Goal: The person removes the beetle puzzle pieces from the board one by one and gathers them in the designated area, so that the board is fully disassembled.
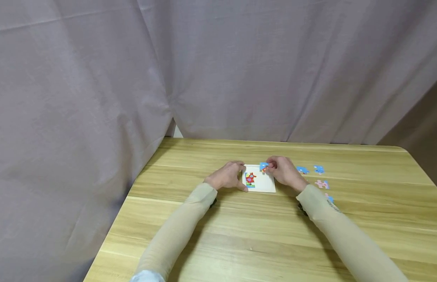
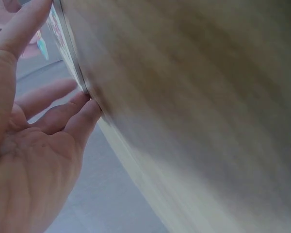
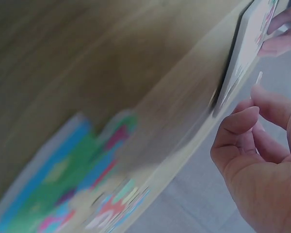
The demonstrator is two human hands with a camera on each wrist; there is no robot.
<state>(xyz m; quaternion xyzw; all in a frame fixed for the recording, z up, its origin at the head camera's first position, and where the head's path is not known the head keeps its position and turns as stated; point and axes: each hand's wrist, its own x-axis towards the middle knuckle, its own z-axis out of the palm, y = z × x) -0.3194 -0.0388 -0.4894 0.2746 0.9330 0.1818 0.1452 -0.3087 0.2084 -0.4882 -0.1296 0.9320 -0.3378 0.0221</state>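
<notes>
A white puzzle board [image 1: 265, 184] lies on the wooden table. Along its left side, a red figure on green and blue shows on puzzle pieces [image 1: 250, 179]. My left hand [image 1: 228, 175] holds the board at its left edge, thumb by the near corner and fingers by the far one. Over the board's far right part, my right hand [image 1: 285, 172] pinches a blue puzzle piece [image 1: 263, 166] between thumb and fingers. Only a thin edge of that piece [image 3: 260, 77] shows in the right wrist view.
Right of the board lie several loose puzzle pieces, among them a blue one [image 1: 319, 169] and a pink one [image 1: 322, 184]. The right forearm passes close to a pink and blue piece [image 1: 329, 198]. A grey curtain [image 1: 232, 78] hangs behind the table [image 1: 239, 239].
</notes>
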